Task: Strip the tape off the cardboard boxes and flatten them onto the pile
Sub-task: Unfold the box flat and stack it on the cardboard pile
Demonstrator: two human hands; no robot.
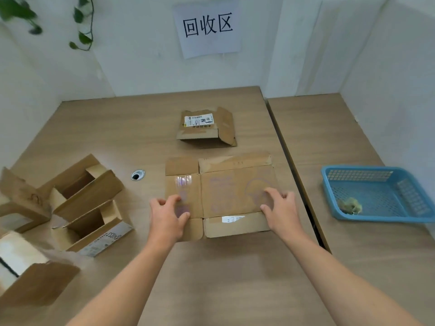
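Flattened box [235,191] lies centre frame on the table [211,278], just below a second flattened box [207,128]. Left hand [168,215] sits at its left edge and right hand [280,208] at its right edge, fingers bent, thumbs on top; grip pinching or only pressing down, cannot tell. Open boxes [87,191] at left; blue basket [381,218] at right holds a tape wad [350,205].

Two flattened cardboard boxes: near flat box [235,191], far flat box [202,130]. Four open boxes [94,189] [98,234] [21,196] [40,285] at the left. Two hands: left hand [167,215], right hand [280,210]. Two tables [106,128] [341,128]. One blue basket [381,218], one tape wad [349,204], one paper sign [208,27], one cable hole [137,175], one trailing plant [82,24].
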